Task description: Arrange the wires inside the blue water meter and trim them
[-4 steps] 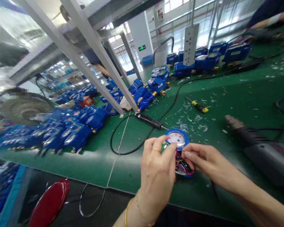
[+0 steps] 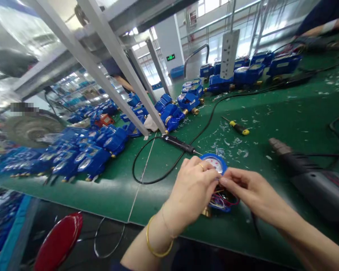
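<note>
A blue water meter with a round white dial lies on the bench under my hands. Its near part is uncovered and shows a tangle of thin coloured wires. My left hand reaches over the meter's left side, fingers bent and tips pinched at the dial's near edge. Thumb and forefinger of my right hand are pressed together against the left fingertips, just above the wires. What either pinch holds is hidden by the fingers. A brass fitting shows below my left hand.
A black electric screwdriver with a looping cord lies just beyond the meter. Further right are a yellow-black screwdriver and a heat gun. Several blue meters crowd the left, below a metal frame. A co-worker's arm is far right.
My left hand has turned and shifted right, so its fingertips now meet those of my right hand. The green piece seen under its fingers is now covered.
</note>
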A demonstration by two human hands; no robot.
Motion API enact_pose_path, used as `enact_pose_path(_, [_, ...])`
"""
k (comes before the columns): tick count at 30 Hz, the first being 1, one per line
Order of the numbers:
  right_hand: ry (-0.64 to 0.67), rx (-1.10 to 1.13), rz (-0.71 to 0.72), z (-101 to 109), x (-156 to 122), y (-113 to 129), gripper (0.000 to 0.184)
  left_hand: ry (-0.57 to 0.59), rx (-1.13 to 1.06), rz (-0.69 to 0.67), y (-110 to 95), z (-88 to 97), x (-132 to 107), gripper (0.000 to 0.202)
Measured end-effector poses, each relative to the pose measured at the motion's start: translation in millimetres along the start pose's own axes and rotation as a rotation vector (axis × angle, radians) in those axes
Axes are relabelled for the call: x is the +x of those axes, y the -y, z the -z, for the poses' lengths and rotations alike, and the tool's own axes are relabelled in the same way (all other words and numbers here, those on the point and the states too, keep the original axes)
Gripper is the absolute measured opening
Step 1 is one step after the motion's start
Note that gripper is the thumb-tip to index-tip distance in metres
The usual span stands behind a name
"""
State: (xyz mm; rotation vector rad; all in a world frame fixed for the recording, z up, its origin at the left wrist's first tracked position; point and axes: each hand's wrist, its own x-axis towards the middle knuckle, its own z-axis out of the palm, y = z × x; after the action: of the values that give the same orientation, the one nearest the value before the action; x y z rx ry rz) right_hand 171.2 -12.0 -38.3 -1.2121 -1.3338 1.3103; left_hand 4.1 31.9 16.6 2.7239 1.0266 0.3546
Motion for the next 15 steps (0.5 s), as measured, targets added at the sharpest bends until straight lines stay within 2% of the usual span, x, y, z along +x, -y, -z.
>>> enact_pose_path(2, [0.001,-0.017,0.028,0.6,0.0,-1.3,0.047,0.078,0.013,-0.084,6.8,5.0,9.1,0.012])
enact_pose_path(4, [0.004,-0.047,0.043,0.9,0.0,-4.5,0.047,0.102,-0.011,-0.129,12.2,7.6,14.4,0.011])
enact_pose_path(7, [-0.023,-0.126,0.028,2.0,-0.3,-9.2,0.046,0.047,-0.055,-0.1,19.4,11.8,15.7,0.009])
enact_pose_path(9, [-0.028,-0.15,0.002,3.6,-0.9,-9.5,0.047,-0.082,-0.134,-0.001,26.2,17.1,13.3,0.011])
enact_pose_path(12, [-0.016,-0.146,-0.04,6.1,-2.4,-6.6,0.049,-0.351,-0.409,0.219,43.0,24.2,5.8,0.013])
enact_pose_path(15, [-0.058,-0.169,-0.076,6.9,-5.2,-8.5,0.05,-0.542,-0.631,0.379,65.0,16.2,-6.1,0.026])
